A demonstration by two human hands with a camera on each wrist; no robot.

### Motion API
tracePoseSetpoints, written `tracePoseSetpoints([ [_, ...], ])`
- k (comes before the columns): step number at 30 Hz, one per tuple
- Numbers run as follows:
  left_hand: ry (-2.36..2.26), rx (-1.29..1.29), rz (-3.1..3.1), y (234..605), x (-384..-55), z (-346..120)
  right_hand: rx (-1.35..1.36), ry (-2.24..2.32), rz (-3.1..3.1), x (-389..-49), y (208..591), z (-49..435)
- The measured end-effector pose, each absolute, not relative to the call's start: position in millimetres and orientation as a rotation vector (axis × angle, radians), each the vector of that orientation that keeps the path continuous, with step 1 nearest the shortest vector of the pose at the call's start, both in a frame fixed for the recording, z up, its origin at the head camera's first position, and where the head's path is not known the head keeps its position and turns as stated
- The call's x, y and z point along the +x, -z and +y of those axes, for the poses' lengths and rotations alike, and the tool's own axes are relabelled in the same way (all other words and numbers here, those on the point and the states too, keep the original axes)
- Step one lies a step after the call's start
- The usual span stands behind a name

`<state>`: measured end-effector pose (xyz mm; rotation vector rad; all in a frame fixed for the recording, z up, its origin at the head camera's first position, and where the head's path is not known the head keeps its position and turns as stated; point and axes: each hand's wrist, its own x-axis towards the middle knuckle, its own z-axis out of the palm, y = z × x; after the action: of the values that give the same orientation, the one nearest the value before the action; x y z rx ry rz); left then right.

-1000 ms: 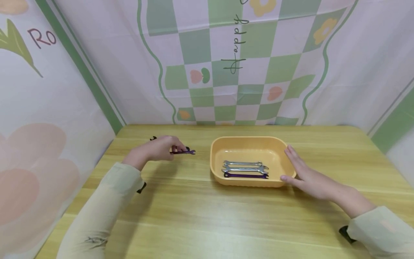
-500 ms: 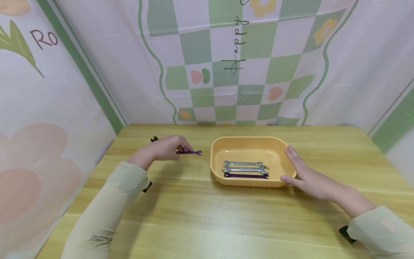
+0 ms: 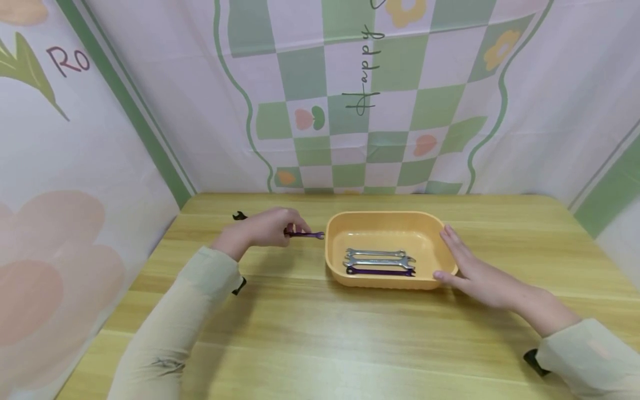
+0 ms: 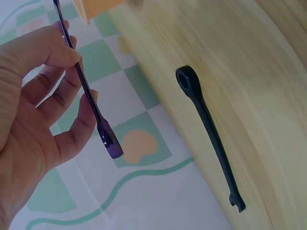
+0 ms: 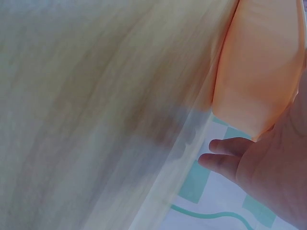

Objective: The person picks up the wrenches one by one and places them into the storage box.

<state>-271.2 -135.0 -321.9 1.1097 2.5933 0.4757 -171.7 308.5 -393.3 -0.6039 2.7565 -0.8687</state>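
My left hand (image 3: 272, 226) pinches a purple wrench (image 3: 312, 235) between thumb and fingers, above the table just left of the yellow bin (image 3: 387, 282). In the left wrist view the wrench (image 4: 86, 86) runs lengthwise across the fingers, the thumb pressed on its shaft. My right hand (image 3: 477, 275) rests against the bin's right end, thumb at the near rim and straight fingers along the side. Inside the bin lie two silver wrenches (image 3: 378, 261) and a purple wrench (image 3: 381, 272), roughly parallel.
A black wrench (image 4: 211, 129) with a ring end lies on the wooden table (image 3: 320, 339); in the head view the left hand mostly covers it, leaving its open end (image 3: 239, 215) visible. A patterned cloth (image 3: 350, 111) hangs behind the table's back edge.
My left hand has moved right with the purple wrench, bringing its tip near the bin's left wall. The right hand and the bin have stayed put.
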Motion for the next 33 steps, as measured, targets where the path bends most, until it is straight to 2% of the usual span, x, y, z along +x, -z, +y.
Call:
tracePoseSetpoints([
  [33,-0.493,1.189,2.568,322.0,-279.3,-91.6,-0.612,0.865,2.755,-172.8,392.4,311.0],
])
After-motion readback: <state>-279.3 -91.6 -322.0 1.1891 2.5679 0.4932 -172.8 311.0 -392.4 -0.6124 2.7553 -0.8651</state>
